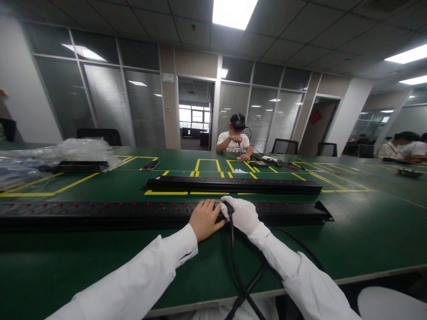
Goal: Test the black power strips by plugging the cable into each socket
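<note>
A long black power strip (133,214) with a row of red dots lies across the table in front of me. My bare left hand (206,220) grips it near the middle, fingers over the top and thumb toward the near side. Just to the right, my right hand (243,215), in a white glove, is closed around a black plug (228,207) held at the strip's top face. Whether the plug sits in a socket is hidden by the fingers. From it a thick black cable (232,249) drops over the table's near edge.
A second black power strip (233,184) lies parallel behind. Clear plastic wrapping (76,151) is heaped at the left, and a phone (151,165) lies beyond. Yellow tape marks the green table (353,222). Across it sits a person (233,141) wearing a headset, near cables and a white power strip (269,158).
</note>
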Tool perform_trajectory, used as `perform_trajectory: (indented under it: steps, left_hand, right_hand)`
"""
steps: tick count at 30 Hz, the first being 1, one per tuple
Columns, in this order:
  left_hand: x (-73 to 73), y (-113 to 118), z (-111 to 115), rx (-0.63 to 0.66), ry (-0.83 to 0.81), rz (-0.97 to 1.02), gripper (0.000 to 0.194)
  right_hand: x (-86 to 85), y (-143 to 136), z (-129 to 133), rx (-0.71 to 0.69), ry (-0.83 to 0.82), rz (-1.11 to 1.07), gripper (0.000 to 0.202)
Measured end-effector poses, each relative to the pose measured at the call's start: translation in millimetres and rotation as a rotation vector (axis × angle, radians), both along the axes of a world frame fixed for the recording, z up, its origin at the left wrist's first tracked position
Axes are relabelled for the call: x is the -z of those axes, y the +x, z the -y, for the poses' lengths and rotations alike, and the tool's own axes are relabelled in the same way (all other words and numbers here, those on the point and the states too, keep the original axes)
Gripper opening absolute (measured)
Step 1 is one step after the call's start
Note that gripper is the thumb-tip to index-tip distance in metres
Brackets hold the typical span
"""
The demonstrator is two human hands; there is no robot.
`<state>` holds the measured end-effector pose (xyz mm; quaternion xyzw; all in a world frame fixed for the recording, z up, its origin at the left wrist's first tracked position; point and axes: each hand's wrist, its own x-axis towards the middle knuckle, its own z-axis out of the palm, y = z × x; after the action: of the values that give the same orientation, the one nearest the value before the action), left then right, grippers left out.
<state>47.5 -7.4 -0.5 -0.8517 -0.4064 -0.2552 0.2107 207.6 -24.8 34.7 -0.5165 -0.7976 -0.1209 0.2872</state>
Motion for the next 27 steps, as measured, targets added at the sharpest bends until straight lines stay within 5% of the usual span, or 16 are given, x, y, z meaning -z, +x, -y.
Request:
perform_trajectory:
  steps: [27]
  left_hand:
    - [-0.6,-0.2,0.1,0.001,-0.008,-0.001,0.051]
  right_hand:
    - [0.1,1.2,0.1,-0.007,0.006,0.005,0.032]
